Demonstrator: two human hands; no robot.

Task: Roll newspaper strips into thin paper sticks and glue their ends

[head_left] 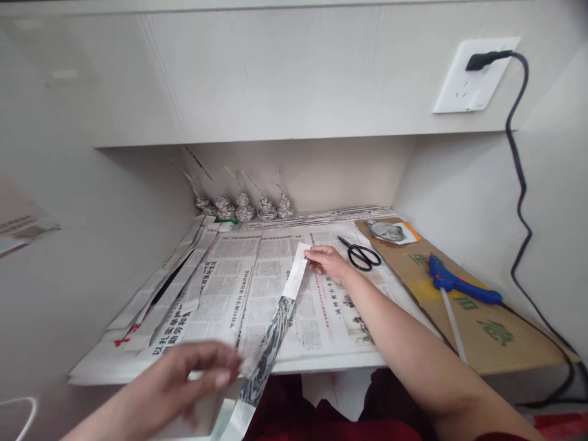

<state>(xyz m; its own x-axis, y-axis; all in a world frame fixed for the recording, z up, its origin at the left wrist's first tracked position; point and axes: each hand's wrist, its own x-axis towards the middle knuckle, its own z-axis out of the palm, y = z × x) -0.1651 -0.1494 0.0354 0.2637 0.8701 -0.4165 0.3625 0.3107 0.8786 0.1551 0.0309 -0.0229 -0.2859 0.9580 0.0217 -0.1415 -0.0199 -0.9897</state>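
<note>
A long newspaper strip (pixel 272 334) slants down over the table's front edge, its upper part plain and its middle printed with dark patterns. My right hand (pixel 327 262) pinches the strip near its top end between thumb and fingers. Left of the strip's lower part is my left hand (pixel 195 376), slightly blurred, with thumb and fingers apart and nothing visible in it. Beneath lie spread newspaper sheets (pixel 229 275). Just right of my right hand lies a pair of black scissors (pixel 362 256).
Cut newspaper strips (pixel 172 275) are stacked at left. Several woven paper figures (pixel 244 208) stand along the back, beside thin paper rods (pixel 321 215). A blue glue gun (pixel 463 285) lies on cardboard (pixel 496 340) at right; a black cord (pixel 519 177) hangs from the wall socket (pixel 475 76).
</note>
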